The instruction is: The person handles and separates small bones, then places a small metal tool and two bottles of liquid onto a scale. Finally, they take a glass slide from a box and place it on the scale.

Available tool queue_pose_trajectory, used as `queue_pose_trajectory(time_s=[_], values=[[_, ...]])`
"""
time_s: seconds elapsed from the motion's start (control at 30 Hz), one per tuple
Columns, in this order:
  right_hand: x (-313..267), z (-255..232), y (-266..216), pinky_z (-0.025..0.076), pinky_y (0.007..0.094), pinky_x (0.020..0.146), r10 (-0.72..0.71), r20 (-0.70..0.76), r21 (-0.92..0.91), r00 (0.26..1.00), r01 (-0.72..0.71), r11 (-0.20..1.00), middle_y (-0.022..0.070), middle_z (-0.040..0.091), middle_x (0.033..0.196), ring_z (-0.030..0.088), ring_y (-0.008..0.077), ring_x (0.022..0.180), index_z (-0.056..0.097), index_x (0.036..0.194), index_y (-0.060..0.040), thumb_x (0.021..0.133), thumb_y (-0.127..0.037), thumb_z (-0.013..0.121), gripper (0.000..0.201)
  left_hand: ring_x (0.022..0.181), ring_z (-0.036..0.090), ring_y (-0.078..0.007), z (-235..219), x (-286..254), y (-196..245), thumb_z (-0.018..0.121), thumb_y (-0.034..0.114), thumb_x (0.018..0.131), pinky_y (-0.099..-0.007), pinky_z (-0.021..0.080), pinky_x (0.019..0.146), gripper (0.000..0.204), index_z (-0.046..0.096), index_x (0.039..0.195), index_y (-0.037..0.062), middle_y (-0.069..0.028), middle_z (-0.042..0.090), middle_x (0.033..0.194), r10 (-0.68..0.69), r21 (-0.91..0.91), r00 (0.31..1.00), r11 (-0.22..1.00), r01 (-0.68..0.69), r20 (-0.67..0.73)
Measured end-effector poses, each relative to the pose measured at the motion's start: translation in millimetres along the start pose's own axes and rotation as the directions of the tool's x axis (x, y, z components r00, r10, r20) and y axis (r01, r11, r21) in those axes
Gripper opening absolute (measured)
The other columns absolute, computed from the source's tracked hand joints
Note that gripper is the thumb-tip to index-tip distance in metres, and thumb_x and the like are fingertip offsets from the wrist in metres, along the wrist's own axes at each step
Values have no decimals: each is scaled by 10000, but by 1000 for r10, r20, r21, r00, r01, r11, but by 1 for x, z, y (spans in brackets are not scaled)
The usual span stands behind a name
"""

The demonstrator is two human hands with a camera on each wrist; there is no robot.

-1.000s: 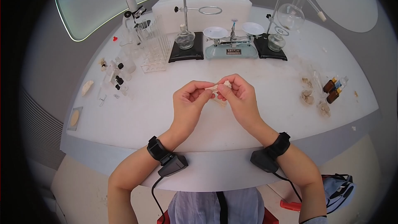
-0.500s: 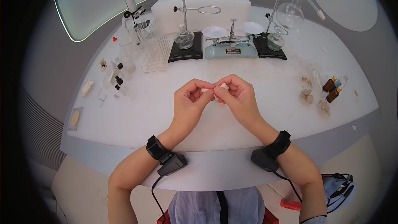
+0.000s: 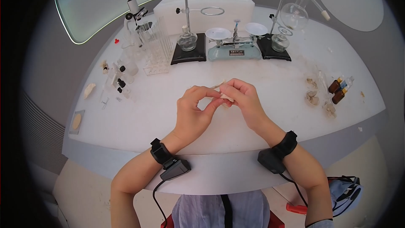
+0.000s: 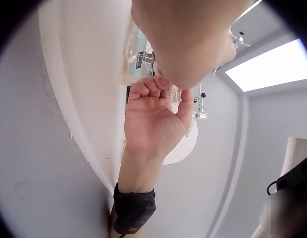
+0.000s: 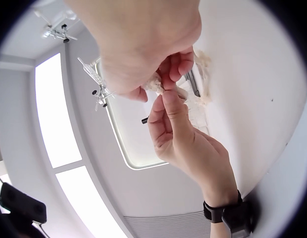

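Both hands meet over the middle of the white table (image 3: 160, 137). My left hand (image 3: 193, 106) pinches the edge of a pale, crumbly piece (image 3: 227, 97) between thumb and forefinger. Curled over the same piece is my right hand (image 3: 246, 102), its fingers covering most of it. From the right wrist view the piece (image 5: 154, 84) looks off-white and ragged, with the left fingertips (image 5: 169, 97) right against it. Its exact kind does not show. More pale, fibrous scraps (image 5: 205, 74) lie on the table beneath the hands, partly hidden by them in the head view.
A balance scale (image 3: 234, 51) stands behind the hands, between two black-based stands with glass flasks. Left are a test tube rack (image 3: 156, 69), a microscope (image 3: 134, 6) and small black-capped bottles (image 3: 121, 82). Brown bottles (image 3: 338, 97) and pale lumps (image 3: 312, 98) lie right.
The right hand has turned over the piece, its thumb shifting up and forward. The left thumb and forefinger have spread into a wider arch, their tips moving slightly right.
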State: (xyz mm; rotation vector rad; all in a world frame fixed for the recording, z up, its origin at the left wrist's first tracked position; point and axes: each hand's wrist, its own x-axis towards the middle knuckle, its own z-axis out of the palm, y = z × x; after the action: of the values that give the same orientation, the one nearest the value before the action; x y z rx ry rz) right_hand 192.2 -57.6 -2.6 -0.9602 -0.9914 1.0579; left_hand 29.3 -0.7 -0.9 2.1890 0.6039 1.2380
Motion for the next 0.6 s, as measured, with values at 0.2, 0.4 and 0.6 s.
queue_pose_trajectory(time_s=[0.2, 0.4, 0.6], values=[[3, -4, -1, 464, 246, 687, 49, 87, 184, 995, -65, 981, 28, 642, 835, 558, 85, 725, 624, 1002, -10, 941, -178, 606, 179, 803, 645, -118, 1, 5, 1, 729, 58, 854, -265, 491, 756, 88, 683, 897, -3, -41, 707, 864, -296, -430, 955, 860, 275, 17], [3, -7, 6, 485, 229, 714, -9, 104, -13, 995, 10, 1000, 60, 680, 932, 607, 83, 792, 624, 1060, 19, 954, -100, 577, 166, 766, 611, -86, 1, 3, -18, 689, 72, 896, -240, 485, 743, 105, 675, 953, -15, -37, 693, 852, -304, -273, 953, 917, 291, -6], [4, -2, 8, 504, 222, 721, -91, 79, -80, 993, 98, 992, 65, 702, 940, 641, 85, 821, 640, 1090, 40, 913, -70, 644, 209, 751, 603, -79, 3, 4, -17, 674, 74, 908, -228, 490, 720, 124, 678, 978, -28, -40, 684, 847, -347, -399, 936, 852, 338, 53]])
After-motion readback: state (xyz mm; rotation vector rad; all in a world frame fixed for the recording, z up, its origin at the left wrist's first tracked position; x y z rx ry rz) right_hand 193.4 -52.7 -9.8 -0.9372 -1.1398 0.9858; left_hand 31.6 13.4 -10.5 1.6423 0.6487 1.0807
